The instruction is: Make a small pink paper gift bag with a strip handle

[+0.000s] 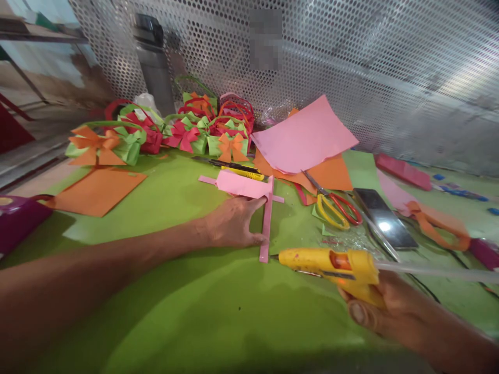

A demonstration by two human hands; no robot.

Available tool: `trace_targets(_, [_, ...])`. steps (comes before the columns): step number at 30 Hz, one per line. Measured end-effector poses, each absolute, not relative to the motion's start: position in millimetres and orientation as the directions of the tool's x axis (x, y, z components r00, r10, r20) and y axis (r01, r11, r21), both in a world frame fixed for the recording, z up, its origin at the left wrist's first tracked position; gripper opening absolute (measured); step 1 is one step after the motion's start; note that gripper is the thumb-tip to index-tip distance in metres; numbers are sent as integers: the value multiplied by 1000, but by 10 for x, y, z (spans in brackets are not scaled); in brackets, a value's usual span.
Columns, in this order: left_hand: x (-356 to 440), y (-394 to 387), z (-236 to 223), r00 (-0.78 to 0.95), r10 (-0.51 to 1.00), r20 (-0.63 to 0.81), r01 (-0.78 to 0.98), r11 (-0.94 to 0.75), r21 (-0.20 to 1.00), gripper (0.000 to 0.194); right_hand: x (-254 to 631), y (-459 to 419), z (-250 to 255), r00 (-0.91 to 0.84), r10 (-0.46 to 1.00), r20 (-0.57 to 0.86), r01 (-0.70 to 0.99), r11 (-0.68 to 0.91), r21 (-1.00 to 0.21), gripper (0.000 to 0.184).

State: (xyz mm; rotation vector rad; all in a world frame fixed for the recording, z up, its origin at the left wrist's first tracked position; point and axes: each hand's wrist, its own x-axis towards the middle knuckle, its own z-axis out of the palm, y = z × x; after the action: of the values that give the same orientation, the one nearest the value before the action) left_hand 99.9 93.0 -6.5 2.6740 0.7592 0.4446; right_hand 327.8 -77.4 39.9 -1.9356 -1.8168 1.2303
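Observation:
My left hand (233,222) rests on the green table, its fingers pressed together on a pink paper strip (266,224) that crosses another strip under a folded pink paper piece (240,185). My right hand (384,306) is wrapped round the handle of a yellow glue gun (331,262). The gun's nozzle points left, close to the lower end of the pink strip. A clear glue stick (436,270) sticks out of the gun's back.
Yellow and red scissors (336,206), a phone (384,217), a yellow utility knife (236,169), and pink (304,136) and orange sheets (97,190) lie around. Several paper baskets with bows (187,132) stand at the back before a perforated metal wall. Orange scissors (438,228) lie right.

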Motion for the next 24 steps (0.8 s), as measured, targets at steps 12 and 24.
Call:
trace_targets(12, [1007,933,-76,804,553,219,453,-808,377,75,3192,-743,421,-155,924,-350,733,-130,-667,26])
trace_targets(24, [1008,945,-105,794,568,216,467,-797,382,77,3279,-764,343,-99,878,-469,802,-209,-560,34])
